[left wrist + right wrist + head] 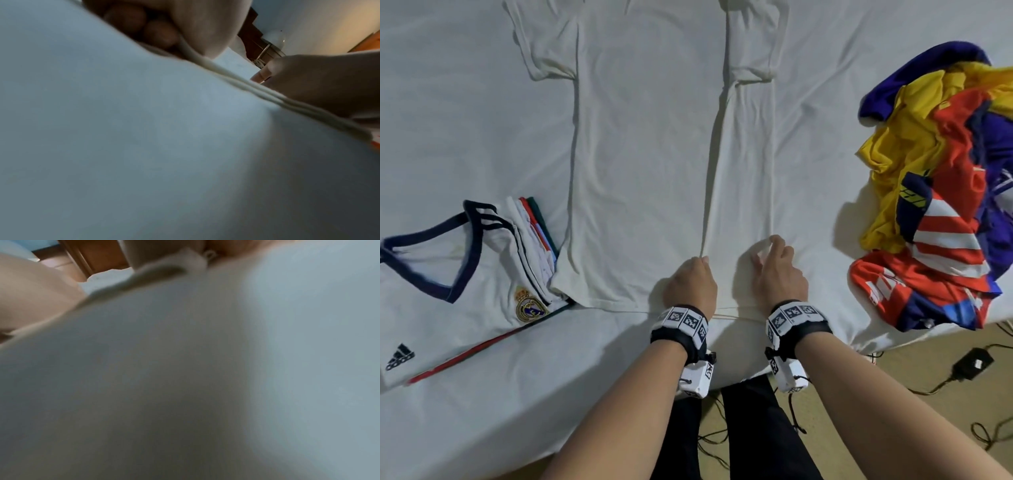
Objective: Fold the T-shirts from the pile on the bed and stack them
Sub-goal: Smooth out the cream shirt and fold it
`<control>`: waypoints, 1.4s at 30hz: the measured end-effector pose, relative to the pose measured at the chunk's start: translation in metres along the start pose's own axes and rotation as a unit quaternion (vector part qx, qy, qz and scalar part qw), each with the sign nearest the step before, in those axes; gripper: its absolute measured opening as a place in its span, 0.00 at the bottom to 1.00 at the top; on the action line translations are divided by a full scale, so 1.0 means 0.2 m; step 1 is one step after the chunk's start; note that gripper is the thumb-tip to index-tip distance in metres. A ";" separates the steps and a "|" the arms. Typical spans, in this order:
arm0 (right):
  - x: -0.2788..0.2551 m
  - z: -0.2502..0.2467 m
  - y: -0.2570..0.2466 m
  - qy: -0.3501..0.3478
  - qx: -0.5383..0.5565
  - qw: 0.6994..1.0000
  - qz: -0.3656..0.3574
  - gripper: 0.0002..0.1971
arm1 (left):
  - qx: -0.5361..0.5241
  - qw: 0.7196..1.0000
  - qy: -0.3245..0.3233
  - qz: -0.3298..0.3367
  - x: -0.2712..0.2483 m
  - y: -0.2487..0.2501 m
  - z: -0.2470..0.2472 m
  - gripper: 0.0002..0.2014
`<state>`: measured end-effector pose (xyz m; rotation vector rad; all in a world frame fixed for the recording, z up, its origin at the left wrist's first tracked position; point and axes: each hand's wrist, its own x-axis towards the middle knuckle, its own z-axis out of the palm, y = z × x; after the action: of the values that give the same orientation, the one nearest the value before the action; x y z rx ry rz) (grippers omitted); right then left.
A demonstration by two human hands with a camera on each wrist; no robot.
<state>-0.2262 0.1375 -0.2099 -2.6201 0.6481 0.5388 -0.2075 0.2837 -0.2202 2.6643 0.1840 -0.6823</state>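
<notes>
Head view, left to right. A stack of folded shirts (482, 274) lies at the left on the bed (465, 102), a white crested jersey on top, its right edge touching the left hem corner of the white T-shirt (647, 154). That T-shirt is spread flat at centre, collar end far from the person, hem near the bed edge. Its right side is folded inward, forming a long crease that runs down to the left hand (690, 284).

The left hand has its fingers curled and pinches the fabric at the foot of that crease; the left wrist view confirms fingertips (158, 34) closed on doubled layers of cloth. The right hand (777, 274) sits just beside it on the folded flap. Its fingers are partly bent, with some cloth seemingly bunched at the fingertips; whether it truly grips cannot be told, as the right wrist view is blurred. The unfolded pile (935, 192) of coloured shirts lies at the right, partly overhanging the bed edge.

Risks, in my judgement:
- The fold line looks uneven near the hem; pulling from one pinch point could skew the flap and wrinkle it.
- Dragging the T-shirt leftward could disturb the stack it touches.
- The left sleeve is not yet folded in; skipping it would give a lopsided result.
- The overhanging pile could slide off if the sheet is tugged.
</notes>
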 end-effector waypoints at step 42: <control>1.02 -0.11 -0.12 0.004 -0.089 0.974 -0.210 0.34 | 0.240 0.939 0.068 0.235 1.05 0.25 -0.16 0.34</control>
<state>-0.0408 0.0745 -0.2762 -2.8117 0.0368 0.4688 0.0010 0.2562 -0.2803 3.0362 -0.6478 -0.4205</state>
